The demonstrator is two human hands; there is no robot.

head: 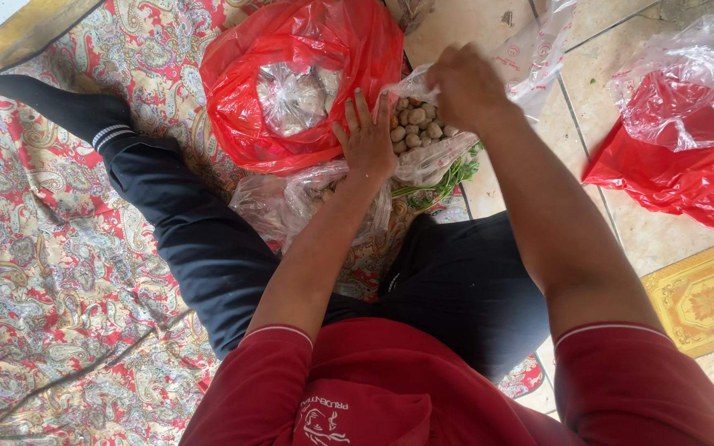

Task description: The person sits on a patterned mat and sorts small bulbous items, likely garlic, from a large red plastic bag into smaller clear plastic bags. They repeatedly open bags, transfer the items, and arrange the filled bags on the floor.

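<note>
Nuts [417,124] fill a clear bag [423,157] on the patterned mat [51,272]; my left hand [367,140] lies spread against it, right hand [464,83] pinching its rim, tiled floor [621,231] right.

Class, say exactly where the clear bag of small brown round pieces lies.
The clear bag of brown pieces lies top centre in the head view, between the left hand and right hand, right of the red bag.

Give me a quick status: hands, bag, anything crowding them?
Left hand flat on clear bag of small brown lumps. Right hand pinching its rim. Red bag alongside, greens beneath.
</note>
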